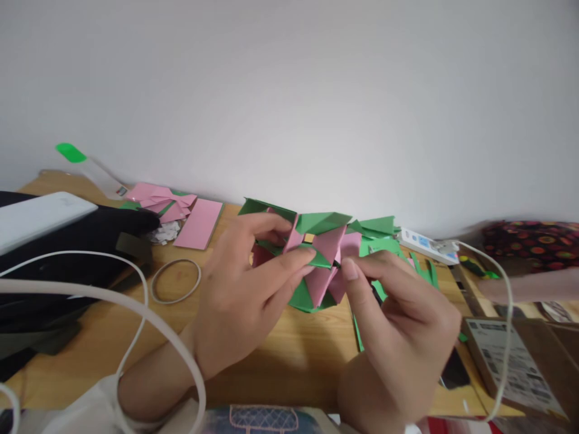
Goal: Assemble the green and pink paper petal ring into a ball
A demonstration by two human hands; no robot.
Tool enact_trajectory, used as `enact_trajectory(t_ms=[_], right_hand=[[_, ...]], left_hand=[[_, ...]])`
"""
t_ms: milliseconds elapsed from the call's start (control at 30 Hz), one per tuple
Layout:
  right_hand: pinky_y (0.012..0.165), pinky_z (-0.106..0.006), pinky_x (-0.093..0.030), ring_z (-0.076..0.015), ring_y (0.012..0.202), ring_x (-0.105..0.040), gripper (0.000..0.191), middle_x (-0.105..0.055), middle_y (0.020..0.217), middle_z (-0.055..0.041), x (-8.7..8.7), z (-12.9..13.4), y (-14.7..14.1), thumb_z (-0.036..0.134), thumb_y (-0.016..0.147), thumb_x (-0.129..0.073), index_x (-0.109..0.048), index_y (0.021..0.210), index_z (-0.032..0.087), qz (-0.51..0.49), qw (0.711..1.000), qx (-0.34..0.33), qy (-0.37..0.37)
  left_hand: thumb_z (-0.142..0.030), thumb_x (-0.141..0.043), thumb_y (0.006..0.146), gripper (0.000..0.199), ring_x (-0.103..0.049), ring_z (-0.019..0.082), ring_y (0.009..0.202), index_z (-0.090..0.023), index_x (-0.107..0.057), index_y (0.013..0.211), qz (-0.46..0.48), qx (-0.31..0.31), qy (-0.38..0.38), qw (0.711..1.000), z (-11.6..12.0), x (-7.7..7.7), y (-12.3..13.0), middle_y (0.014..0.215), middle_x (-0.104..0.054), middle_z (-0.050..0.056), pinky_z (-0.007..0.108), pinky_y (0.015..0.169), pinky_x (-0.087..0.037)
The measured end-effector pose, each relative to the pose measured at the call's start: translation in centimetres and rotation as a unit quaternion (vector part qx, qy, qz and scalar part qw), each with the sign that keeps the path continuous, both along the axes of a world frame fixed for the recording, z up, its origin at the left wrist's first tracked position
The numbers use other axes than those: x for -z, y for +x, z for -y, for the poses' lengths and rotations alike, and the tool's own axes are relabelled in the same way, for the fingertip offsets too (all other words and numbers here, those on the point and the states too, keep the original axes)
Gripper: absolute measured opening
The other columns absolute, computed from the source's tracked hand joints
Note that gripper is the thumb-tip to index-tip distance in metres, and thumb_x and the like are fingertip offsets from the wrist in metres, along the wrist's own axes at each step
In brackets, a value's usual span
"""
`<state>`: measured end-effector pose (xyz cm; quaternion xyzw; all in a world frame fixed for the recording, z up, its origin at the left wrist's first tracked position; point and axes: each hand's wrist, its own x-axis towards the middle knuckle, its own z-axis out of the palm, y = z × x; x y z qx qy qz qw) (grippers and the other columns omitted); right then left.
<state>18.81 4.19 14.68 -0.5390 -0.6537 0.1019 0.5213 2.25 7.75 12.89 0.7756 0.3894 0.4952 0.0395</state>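
A pink and green folded-paper model (323, 244) made of interlocked pieces is held up above the wooden table. My left hand (246, 283) grips it from the left, with the thumb and fingers closed on its folds. Against its right side, my right hand (389, 301) pinches a thin dark tool (376, 295). The tool's narrow tip shows at a fold near the middle of the model. Most of its length is covered by the fingers, so its exact kind is unclear.
Left lie folded pink paper pieces (165, 199), a pink paper stack (199, 224), a tape ring (176, 281) and a black bag (104, 241). Right are green papers (377, 228), a power strip (425, 244) and a cardboard box (515, 361). A white cable (181, 349) crosses the foreground.
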Motion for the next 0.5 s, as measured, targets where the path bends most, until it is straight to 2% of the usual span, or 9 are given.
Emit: enact_trajectory(t_ms=[233, 500], right_hand=[[0.058, -0.028, -0.043, -0.0123, 0.063, -0.057, 0.016, -0.064, 0.072, 0.0022, 0.04, -0.05, -0.02, 0.009, 0.083, -0.067, -0.071, 0.090, 0.023, 0.026, 0.999, -0.002, 0.025], [0.058, -0.026, -0.043, -0.0109, 0.063, -0.057, 0.012, -0.062, 0.070, 0.0023, 0.13, -0.17, -0.10, 0.009, 0.082, -0.068, -0.071, 0.087, 0.020, 0.059, 0.998, 0.006, 0.035]], left_hand=[[-0.013, -0.061, 0.089, 0.019, -0.058, 0.018, 0.097, -0.025, -0.069, 0.103, -0.005, 0.005, 0.019, 1.000, -0.10, 0.04, 0.26, 0.109, -0.054, 0.008, 0.029, 0.074, -0.055], [-0.015, -0.061, 0.090, 0.016, -0.058, 0.019, 0.095, -0.023, -0.069, 0.101, -0.026, -0.019, 0.049, 0.998, -0.10, 0.23, 0.41, 0.106, -0.057, 0.008, 0.031, 0.074, -0.054]])
